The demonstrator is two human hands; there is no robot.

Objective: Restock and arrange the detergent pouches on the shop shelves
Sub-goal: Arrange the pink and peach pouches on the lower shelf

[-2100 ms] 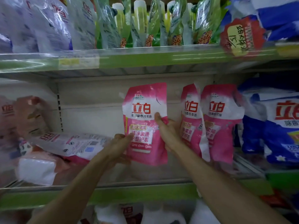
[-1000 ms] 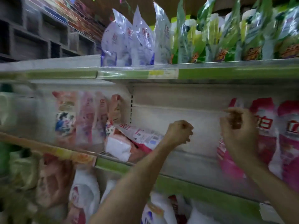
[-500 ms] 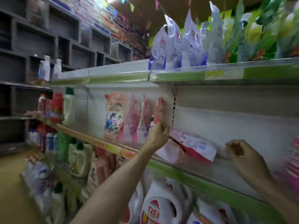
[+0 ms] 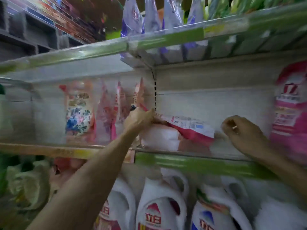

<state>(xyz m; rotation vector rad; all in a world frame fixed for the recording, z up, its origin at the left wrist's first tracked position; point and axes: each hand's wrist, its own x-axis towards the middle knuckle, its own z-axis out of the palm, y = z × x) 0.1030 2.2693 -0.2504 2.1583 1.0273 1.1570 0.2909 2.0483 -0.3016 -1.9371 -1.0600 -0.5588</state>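
Metal shop shelving [image 4: 216, 103] is edged with glossy green strips. On its middle shelf a floppy pink-and-white detergent pouch [image 4: 187, 128] is lain flat, its left end gripped by the left hand [image 4: 139, 119]. Right of it, the right hand [image 4: 244, 133] is curled, holding nothing.

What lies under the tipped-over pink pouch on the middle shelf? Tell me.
The tipped-over pink pouch lies tilted across a pale pink-and-white pouch on the middle shelf. The left hand covers their left ends. Anything further beneath is hidden.

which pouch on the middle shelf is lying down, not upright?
The pink-and-white pouch under the left hand, slumped over other fallen pouches; its neighbours either side stand upright.
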